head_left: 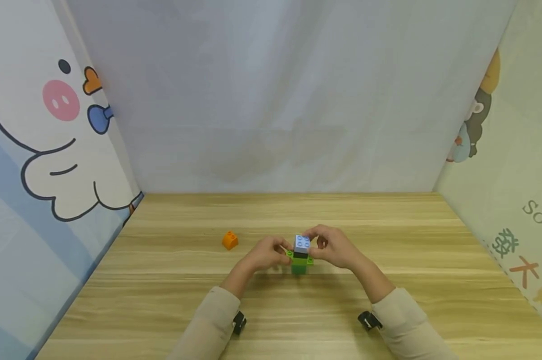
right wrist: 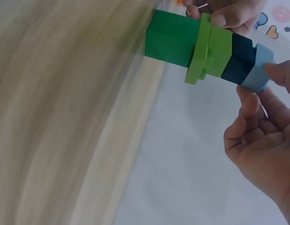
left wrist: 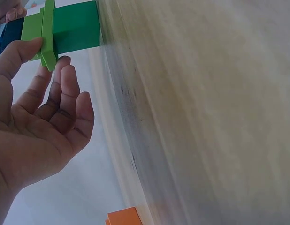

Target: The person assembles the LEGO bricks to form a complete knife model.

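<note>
A small tower of toy building bricks stands upright on the table between the two hands. Its base is a dark green brick (right wrist: pixel 171 40), topped by a wider light green plate (right wrist: pixel 198 58) and a light green brick (right wrist: pixel 220 50). Above these come a dark navy brick (right wrist: pixel 238 58) and a studded light blue brick (head_left: pixel 302 243), slightly askew in the right wrist view. The left hand (head_left: pixel 268 254) pinches the light green plate from the left side, thumb on the light green brick. At the top, the right hand (head_left: pixel 336 246) holds the light blue brick between thumb and fingers.
An orange brick (head_left: pixel 229 241) with a sloped side lies on the wooden table (head_left: pixel 162 300), left of the tower. A pale curtain (head_left: pixel 280 100) hangs along the table's back edge, with printed cartoon sheets at both sides.
</note>
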### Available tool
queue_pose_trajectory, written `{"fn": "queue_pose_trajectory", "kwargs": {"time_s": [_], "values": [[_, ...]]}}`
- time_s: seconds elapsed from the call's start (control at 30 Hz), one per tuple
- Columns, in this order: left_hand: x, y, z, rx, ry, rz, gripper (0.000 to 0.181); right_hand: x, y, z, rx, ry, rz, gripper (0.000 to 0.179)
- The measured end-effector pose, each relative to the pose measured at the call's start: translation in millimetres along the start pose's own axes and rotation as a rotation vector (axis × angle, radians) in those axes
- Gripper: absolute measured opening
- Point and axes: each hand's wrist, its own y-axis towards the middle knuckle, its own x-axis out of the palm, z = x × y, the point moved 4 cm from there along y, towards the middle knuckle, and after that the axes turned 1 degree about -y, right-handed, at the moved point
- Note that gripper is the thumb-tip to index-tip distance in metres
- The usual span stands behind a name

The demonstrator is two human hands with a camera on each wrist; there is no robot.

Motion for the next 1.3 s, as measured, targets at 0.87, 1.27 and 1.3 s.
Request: {"fn": "queue_pose_trajectory", "kwargs": {"time_s": [0.87,1.27,1.3], "values": [[0.1,-2.6,2.4,0.051,-0.031,-0.010,0.026,5.7,-2.5,-1.7,-0.010,-0.018,0.023,0.029],[-0.9,-1.9,1.3,0.058,-0.017,-0.002,0.027,4.8,-4.9,-3.4,0.020,0.040,0.035,0.033],[-0.7,-2.1,1.4,0.062,-0.019,-0.004,0.027,4.7,-5.9,-2.4,0.039,0.045,0.036,0.034]]}}
